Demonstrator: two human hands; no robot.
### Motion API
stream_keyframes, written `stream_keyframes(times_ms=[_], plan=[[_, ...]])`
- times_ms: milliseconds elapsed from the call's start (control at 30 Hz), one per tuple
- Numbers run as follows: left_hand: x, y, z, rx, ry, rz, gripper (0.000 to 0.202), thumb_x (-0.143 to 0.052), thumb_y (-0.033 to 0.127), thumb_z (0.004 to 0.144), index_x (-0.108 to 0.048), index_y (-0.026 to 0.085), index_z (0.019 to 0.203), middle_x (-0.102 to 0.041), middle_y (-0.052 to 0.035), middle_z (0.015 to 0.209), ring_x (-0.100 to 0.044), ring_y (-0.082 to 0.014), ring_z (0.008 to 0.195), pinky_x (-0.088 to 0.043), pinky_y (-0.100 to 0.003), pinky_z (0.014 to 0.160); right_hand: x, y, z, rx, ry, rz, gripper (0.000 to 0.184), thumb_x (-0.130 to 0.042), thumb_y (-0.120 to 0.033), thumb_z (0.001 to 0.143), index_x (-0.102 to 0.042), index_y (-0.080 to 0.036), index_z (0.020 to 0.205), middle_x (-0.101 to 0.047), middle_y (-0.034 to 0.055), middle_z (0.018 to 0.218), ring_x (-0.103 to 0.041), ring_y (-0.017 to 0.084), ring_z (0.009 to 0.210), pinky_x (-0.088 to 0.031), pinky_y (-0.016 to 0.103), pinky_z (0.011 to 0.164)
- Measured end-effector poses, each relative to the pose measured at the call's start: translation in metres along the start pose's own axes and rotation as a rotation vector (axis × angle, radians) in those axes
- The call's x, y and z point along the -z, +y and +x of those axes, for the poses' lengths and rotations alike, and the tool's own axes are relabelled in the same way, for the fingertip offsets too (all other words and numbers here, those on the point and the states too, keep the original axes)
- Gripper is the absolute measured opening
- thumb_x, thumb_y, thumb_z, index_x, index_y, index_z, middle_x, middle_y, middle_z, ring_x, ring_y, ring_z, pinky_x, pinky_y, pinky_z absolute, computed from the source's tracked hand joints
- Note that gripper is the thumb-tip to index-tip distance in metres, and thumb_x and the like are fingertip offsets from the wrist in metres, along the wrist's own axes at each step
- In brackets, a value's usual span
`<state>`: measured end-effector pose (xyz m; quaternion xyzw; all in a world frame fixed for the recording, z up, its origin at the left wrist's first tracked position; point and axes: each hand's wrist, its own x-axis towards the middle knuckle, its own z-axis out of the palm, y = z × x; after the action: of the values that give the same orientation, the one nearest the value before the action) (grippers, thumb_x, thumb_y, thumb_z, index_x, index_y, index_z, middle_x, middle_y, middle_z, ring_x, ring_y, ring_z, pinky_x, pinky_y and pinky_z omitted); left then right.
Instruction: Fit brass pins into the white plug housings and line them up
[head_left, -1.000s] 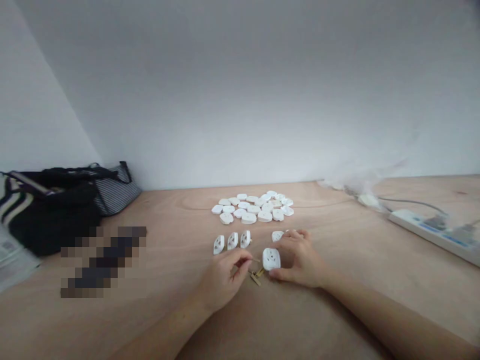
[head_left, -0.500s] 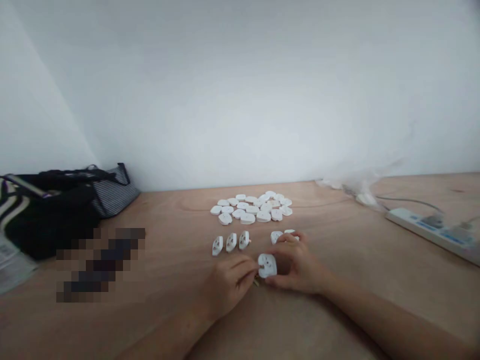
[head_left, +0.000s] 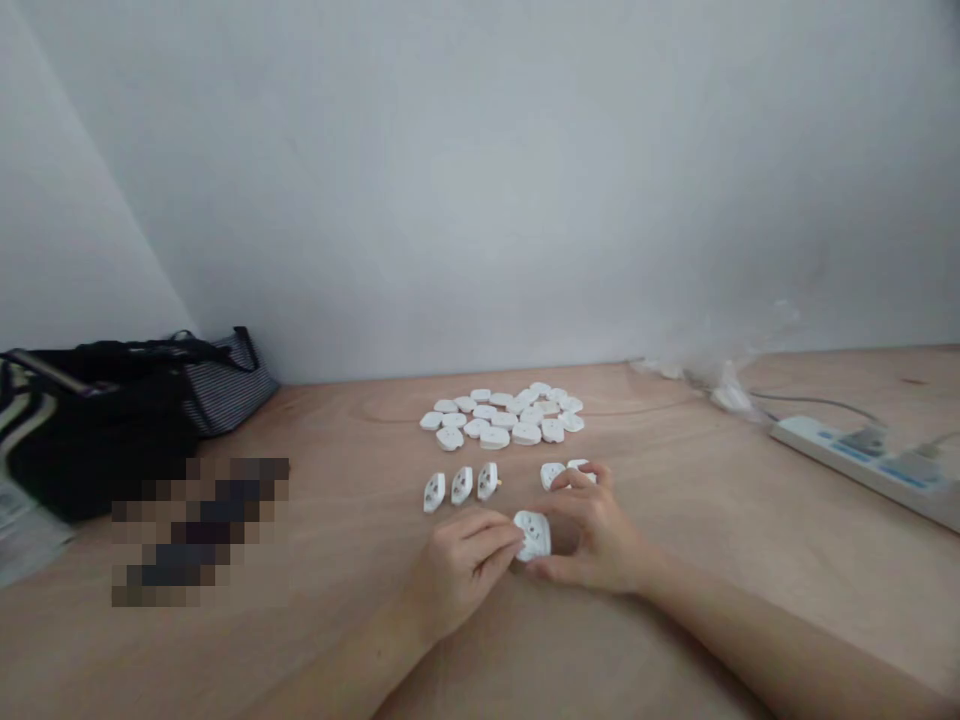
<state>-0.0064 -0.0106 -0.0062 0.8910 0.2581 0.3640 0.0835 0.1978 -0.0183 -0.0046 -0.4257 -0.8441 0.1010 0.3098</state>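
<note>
My right hand (head_left: 596, 535) grips a white plug body (head_left: 533, 534) just above the wooden table (head_left: 675, 500), thumb under it and fingers curled over. My left hand (head_left: 461, 567) is closed in a pinch with its fingertips pressed against the plug's left side; whatever it pinches is hidden. Three white plugs (head_left: 460, 486) stand in a row just beyond my left hand. Two more white pieces (head_left: 555, 473) lie beyond my right fingers. A heap of several white plug shells (head_left: 501, 416) lies farther back.
A black and striped bag (head_left: 112, 410) sits at the far left, with a pixelated patch in front of it. A white power strip (head_left: 862, 452) with cables lies at the right, crumpled clear plastic (head_left: 720, 370) behind it. A grey wall closes the back.
My left hand moved right with a brass pin from the table and now presses against the plug. My right hand drew the plug slightly left and nearer. The loose brass pins are no longer visible.
</note>
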Motion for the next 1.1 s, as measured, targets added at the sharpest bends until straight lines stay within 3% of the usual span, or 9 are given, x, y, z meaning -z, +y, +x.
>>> stream_keyframes(times_ms=[200, 367, 467, 733, 867, 967, 1100], plan=[[0.008, -0.007, 0.0, 0.04, -0.002, 0.031, 0.018, -0.05, 0.016, 0.088, -0.066, 0.016, 0.096, -0.062, -0.0072, 0.09, -0.058, -0.0172, 0.084, -0.048, -0.029, 0.077, 0.001, 0.007, 0.0, -0.008, 0.088, -0.052, 0.039, -0.072, -0.046, 0.062, -0.067, -0.026, 0.095, -0.067, 0.0034, 0.086, -0.054, 0.025, 0.09, -0.021, 0.045, 0.091], [0.017, -0.016, -0.002, 0.152, -0.234, 0.01, 0.011, -0.061, 0.019, 0.081, -0.07, 0.019, 0.086, -0.061, -0.0043, 0.086, -0.059, -0.0171, 0.081, -0.048, -0.027, 0.075, 0.0, 0.019, -0.001, -0.014, 0.17, -0.123, 0.036, -0.073, -0.043, 0.062, -0.067, -0.024, 0.091, -0.066, 0.0045, 0.087, -0.055, 0.023, 0.089, -0.023, 0.043, 0.089], [0.016, -0.018, -0.003, 0.201, -0.301, -0.023, 0.012, -0.065, 0.02, 0.078, -0.072, 0.02, 0.088, -0.062, -0.004, 0.087, -0.06, -0.0172, 0.082, -0.048, -0.027, 0.076, -0.001, 0.021, -0.001, -0.015, 0.178, -0.134, 0.037, -0.073, -0.043, 0.061, -0.067, -0.024, 0.092, -0.066, 0.0048, 0.088, -0.055, 0.023, 0.089, -0.024, 0.043, 0.089], [0.011, -0.018, -0.003, 0.187, -0.255, -0.069, 0.013, -0.059, 0.018, 0.082, -0.069, 0.016, 0.075, -0.061, -0.0037, 0.08, -0.059, -0.0153, 0.076, -0.045, -0.024, 0.07, -0.001, 0.017, -0.001, -0.01, 0.155, -0.127, 0.035, -0.073, -0.042, 0.061, -0.066, -0.025, 0.09, -0.066, 0.0036, 0.085, -0.055, 0.023, 0.087, -0.023, 0.043, 0.089], [0.014, -0.019, -0.001, 0.193, -0.159, -0.045, 0.015, -0.051, 0.016, 0.086, -0.062, 0.015, 0.077, -0.06, -0.0033, 0.078, -0.057, -0.0156, 0.076, -0.044, -0.025, 0.07, -0.001, 0.015, 0.0, -0.011, 0.106, -0.091, 0.034, -0.071, -0.042, 0.063, -0.065, -0.025, 0.091, -0.066, 0.0013, 0.08, -0.054, 0.022, 0.087, -0.022, 0.041, 0.088], [0.016, -0.018, 0.001, 0.198, -0.078, -0.014, 0.013, -0.049, 0.018, 0.087, -0.058, 0.016, 0.078, -0.06, -0.0026, 0.078, -0.057, -0.0155, 0.075, -0.044, -0.025, 0.069, 0.0, 0.01, 0.001, 0.033, 0.066, -0.055, 0.036, -0.07, -0.043, 0.064, -0.063, -0.025, 0.096, -0.066, 0.0012, 0.083, -0.053, 0.022, 0.088, -0.02, 0.042, 0.089], [0.015, -0.013, 0.004, 0.166, -0.079, 0.031, 0.015, -0.05, 0.021, 0.088, -0.058, 0.016, 0.076, -0.06, -0.0026, 0.076, -0.057, -0.0162, 0.075, -0.044, -0.025, 0.069, 0.0, 0.001, 0.002, 0.1, 0.024, -0.026, 0.036, -0.068, -0.04, 0.066, -0.062, -0.026, 0.099, -0.066, 0.0002, 0.084, -0.052, 0.022, 0.088, -0.018, 0.042, 0.09]])
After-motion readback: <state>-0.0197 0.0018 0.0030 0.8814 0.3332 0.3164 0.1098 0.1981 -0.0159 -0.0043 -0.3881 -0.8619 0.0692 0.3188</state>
